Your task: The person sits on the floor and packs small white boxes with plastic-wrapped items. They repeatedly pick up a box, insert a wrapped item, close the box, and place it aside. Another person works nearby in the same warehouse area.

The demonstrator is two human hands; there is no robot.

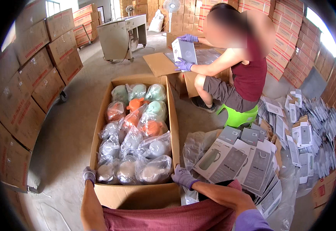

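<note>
A long open cardboard box (137, 194) stands on the floor in front of me. Rows of jugs in clear plastic bags fill it: pale green jugs (137, 91) at the far end, orange jugs (134, 104) among them, grey jugs (131, 140) and beige jugs (154, 172) toward me. My left hand (89, 175), in a light purple glove, grips the near left edge of the box. Gloved the same way, my right hand (183, 177) is closed over its near right edge. Both hands are beside the jugs, not on them.
A co-worker (233, 73) on a green stool (239, 115) holds a grey-white carton (184, 52) over another open box (158, 63). Flat printed cartons (229, 161) are heaped at my right. Stacked boxes (33, 77) on a wheeled cart line the left; a metal table (122, 34) stands behind.
</note>
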